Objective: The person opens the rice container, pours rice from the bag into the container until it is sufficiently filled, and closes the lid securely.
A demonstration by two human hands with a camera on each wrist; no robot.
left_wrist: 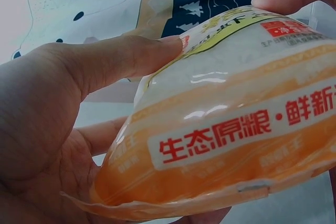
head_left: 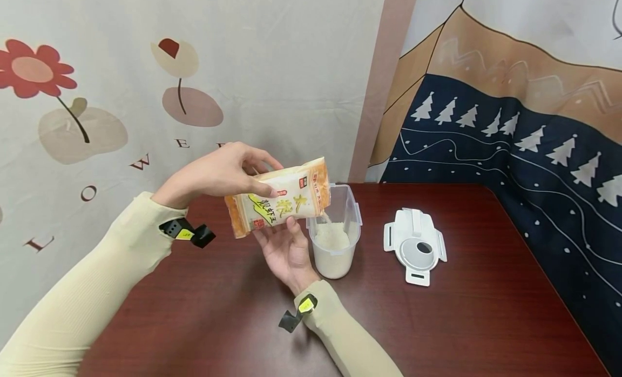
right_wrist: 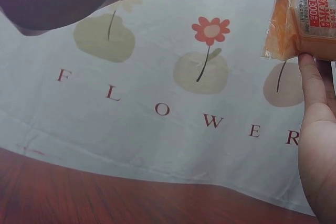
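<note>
A white and orange plastic bag of rice (head_left: 284, 196) is tilted with its right end over a clear plastic container (head_left: 357, 234). White rice (head_left: 332, 236) trickles from that end onto the rice heaped inside. My left hand (head_left: 228, 172) grips the bag from above, its thumb across the printed front; the left wrist view shows the orange bottom end of the bag (left_wrist: 220, 145) close up. From below, my right hand (head_left: 286, 253) holds the bag, thumb on the front and fingers (right_wrist: 314, 85) under its lower edge, partly hidden behind it.
A white lid (head_left: 418, 247) with side clips and a round opening lies on the dark red table (head_left: 486, 312), right of the container. Behind the table hang a light curtain (head_left: 291, 69) with flower prints and a dark blue printed cloth (head_left: 466, 150).
</note>
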